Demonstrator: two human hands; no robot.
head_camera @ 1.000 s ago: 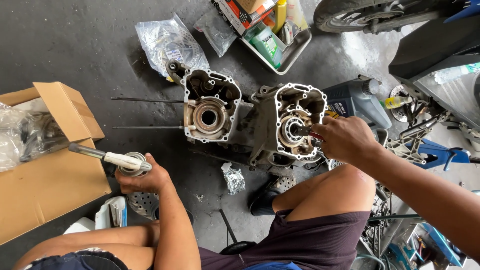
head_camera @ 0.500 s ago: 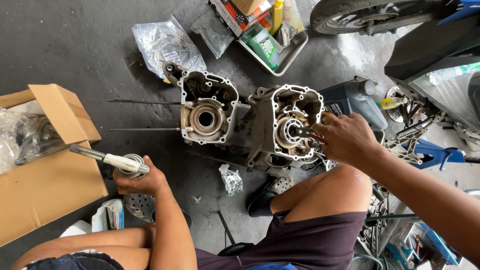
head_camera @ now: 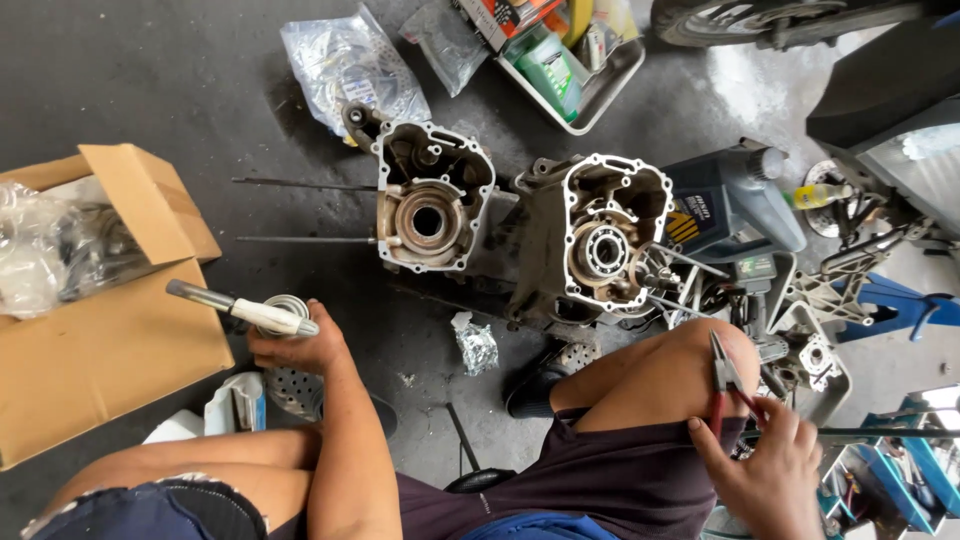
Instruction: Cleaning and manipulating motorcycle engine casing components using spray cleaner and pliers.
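The left hand (head_camera: 295,345) grips a metal shaft (head_camera: 240,310) with a pale sleeve, beside a cardboard box (head_camera: 100,360). The right hand (head_camera: 770,465) closes around red-handled pliers (head_camera: 725,385) (jaws pointing up) by the knee. Two engine case halves (head_camera: 520,225) lie on the dark floor (head_camera: 150,90) ahead, untouched.

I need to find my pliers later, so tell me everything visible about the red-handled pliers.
The pliers have dark metal jaws and red grips. They stand nearly upright in the picture, jaws pointing up and almost closed, lying against the person's right knee. The right hand holds the handles from below, fingers wrapped around them. Just beyond lie metal engine parts on the floor.
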